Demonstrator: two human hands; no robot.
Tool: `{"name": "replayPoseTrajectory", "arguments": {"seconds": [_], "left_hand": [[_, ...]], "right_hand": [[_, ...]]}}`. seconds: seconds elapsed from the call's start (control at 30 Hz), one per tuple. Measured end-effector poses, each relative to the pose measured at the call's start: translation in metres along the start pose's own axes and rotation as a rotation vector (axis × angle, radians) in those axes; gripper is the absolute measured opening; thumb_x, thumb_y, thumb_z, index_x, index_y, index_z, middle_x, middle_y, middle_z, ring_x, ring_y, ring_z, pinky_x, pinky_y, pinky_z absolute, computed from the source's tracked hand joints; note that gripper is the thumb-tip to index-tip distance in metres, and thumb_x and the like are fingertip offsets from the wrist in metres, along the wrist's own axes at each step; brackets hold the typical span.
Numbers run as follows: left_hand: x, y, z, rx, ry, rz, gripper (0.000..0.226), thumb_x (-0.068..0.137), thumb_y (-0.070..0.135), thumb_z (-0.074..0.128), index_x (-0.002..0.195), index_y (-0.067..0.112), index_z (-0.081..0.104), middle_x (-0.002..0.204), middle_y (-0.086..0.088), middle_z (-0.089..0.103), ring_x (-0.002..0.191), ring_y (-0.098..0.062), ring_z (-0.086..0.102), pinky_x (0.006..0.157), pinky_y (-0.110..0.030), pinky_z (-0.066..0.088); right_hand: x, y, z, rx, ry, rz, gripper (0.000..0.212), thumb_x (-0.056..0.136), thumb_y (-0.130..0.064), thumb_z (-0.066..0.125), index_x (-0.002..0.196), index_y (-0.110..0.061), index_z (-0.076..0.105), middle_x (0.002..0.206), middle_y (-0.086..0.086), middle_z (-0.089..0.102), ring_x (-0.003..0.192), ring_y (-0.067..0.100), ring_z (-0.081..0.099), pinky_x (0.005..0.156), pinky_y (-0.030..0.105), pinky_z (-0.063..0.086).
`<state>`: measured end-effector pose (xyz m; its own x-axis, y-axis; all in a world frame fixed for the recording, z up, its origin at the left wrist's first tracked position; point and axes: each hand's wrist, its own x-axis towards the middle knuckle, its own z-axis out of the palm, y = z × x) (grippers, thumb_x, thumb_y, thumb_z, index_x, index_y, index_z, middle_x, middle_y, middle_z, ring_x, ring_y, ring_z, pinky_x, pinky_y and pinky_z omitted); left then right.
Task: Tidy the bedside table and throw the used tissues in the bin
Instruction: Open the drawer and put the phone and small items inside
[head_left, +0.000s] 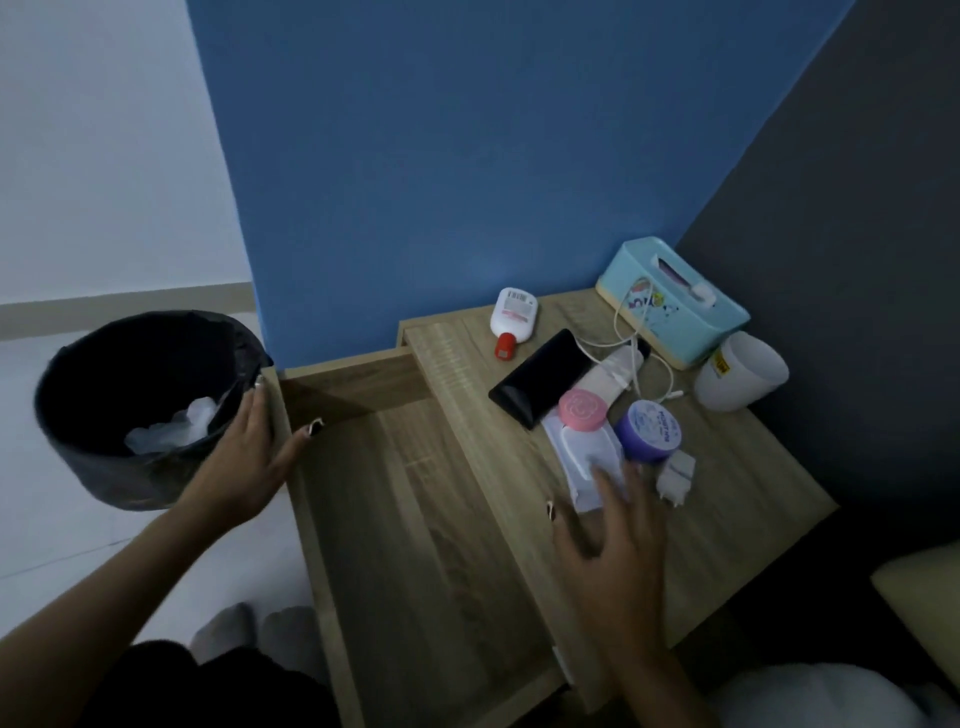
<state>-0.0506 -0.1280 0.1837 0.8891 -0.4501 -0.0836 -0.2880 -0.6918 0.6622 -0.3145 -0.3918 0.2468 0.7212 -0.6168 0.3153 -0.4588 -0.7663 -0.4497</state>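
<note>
- Left hand (249, 462): open, fingers spread, resting on the rim of the bin (104, 457) and the drawer's left edge; grips nothing.
- Right hand (618, 545): open, blurred, fingers spread over the lower end of a white wipes pack (587, 457) with pink lid; holds nothing.
- Bin: black-lined, on the floor left of the bedside table (727, 499); crumpled tissues (171, 431) lie inside.
- Drawer (426, 545): pulled out.
- Tabletop: dark phone (540, 376), purple jar (649, 431), white charger plug (675, 475), red-capped bottle (511, 322), teal tissue box (675, 306), white cup (743, 371).
</note>
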Motion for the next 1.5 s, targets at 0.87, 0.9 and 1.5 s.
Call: {"name": "replayPoseTrajectory", "arguments": {"seconds": [0.87, 0.9, 1.5], "left_hand": [[0.017, 0.001, 0.009, -0.145, -0.015, -0.057, 0.077, 0.089, 0.057, 0.040, 0.148, 0.018, 0.010, 0.150, -0.015, 0.037, 0.130, -0.035, 0.046, 0.104, -0.053, 0.042], [0.016, 0.003, 0.009, -0.146, -0.012, -0.053, 0.077, 0.089, 0.058, 0.040, 0.148, 0.018, 0.012, 0.149, -0.015, 0.038, 0.130, -0.034, 0.047, 0.103, -0.052, 0.043], [0.005, 0.014, 0.009, -0.187, 0.096, 0.093, 0.063, 0.101, 0.032, 0.026, 0.150, 0.015, -0.009, 0.161, -0.003, -0.003, 0.142, -0.003, 0.001, 0.115, -0.022, 0.009]], "right_hand": [[0.054, -0.001, 0.003, -0.045, -0.081, 0.238, 0.072, 0.077, -0.044, 0.071, 0.137, -0.019, 0.039, 0.127, 0.007, 0.055, 0.116, 0.027, 0.052, 0.095, 0.044, 0.046], [0.055, -0.003, -0.001, -0.055, -0.080, 0.245, 0.076, 0.075, -0.048, 0.069, 0.138, -0.021, 0.037, 0.127, 0.006, 0.055, 0.115, 0.029, 0.052, 0.093, 0.046, 0.048], [0.009, -0.143, 0.097, 0.079, -0.429, -0.073, 0.063, 0.086, -0.061, 0.041, 0.145, -0.043, 0.027, 0.141, -0.003, 0.038, 0.125, 0.016, 0.039, 0.093, 0.030, 0.048]]}}
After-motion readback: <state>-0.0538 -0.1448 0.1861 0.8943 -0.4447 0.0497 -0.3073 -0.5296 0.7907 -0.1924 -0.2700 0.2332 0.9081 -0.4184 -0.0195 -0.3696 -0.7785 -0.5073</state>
